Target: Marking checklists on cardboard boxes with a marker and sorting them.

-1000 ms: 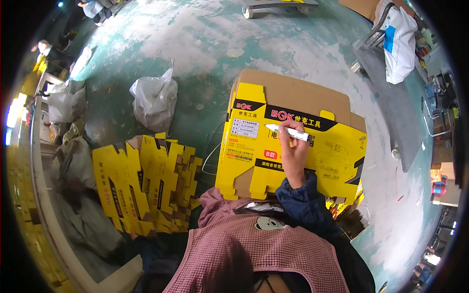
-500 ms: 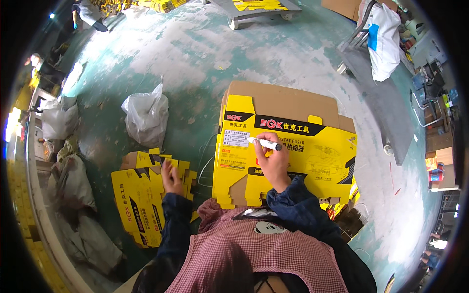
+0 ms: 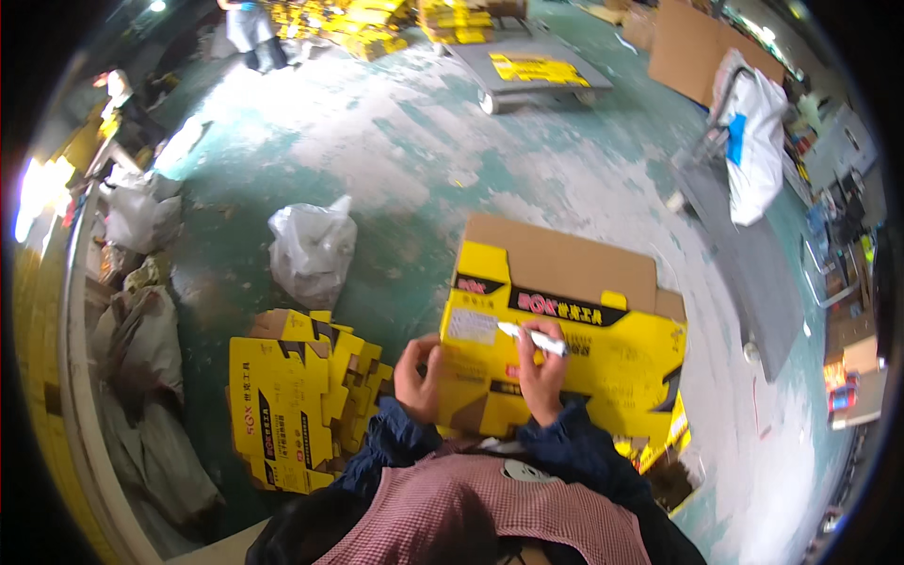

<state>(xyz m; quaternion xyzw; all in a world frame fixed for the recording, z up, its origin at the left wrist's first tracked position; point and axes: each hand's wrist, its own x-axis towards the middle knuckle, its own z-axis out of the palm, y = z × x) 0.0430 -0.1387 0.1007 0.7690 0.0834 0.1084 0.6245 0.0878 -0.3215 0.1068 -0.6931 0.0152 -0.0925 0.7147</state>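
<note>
A flattened yellow and black carton with a bare brown flap lies in front of me, on top of others like it. A white label is on its upper left part. My right hand grips a white marker over the carton, its tip pointing left toward the label. At the carton's left edge is my left hand, fingers curved and thumb apart; whether it touches the edge is hard to tell. Left of it lies a pile of flattened yellow cartons.
A white plastic bag stands on the floor beyond the pile. Grey sacks line the left side. A flat cart bears yellow cardboard at the back. On the right, a white sack rests against another grey cart. A person stands far left.
My left hand has moved right from the carton pile to the left edge of the carton before me. My right hand still holds the marker near the label. The view has tilted upward.
</note>
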